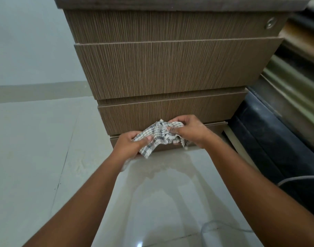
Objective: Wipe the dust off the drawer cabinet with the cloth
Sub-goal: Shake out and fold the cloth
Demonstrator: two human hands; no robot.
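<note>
Bunching between two bare hands, the crumpled white cloth with grey and dark checks (159, 136) hangs low in front of the brown wood-grain drawer cabinet (170, 68), level with its lowest drawer fronts and just above the floor. The left hand (130, 145) pinches the cloth's lower left corner, thumb pressed on top of the fabric and fingers curled beneath it. The right hand (188, 130) closes over the upper right part of the cloth, its fingers (177, 120) folded round the gathered fabric. Whether the cloth touches the drawer face behind it cannot be told. Both forearms reach in from the bottom edge of the view. The cabinet shows four stacked drawer fronts under a darker top slab; a round metal lock (270, 23) sits at the right end of the top drawer. The glossy pale tiled floor (36, 148) reflects the arms. Dark, blurred furniture (277, 139) stands just right of the cabinet.
</note>
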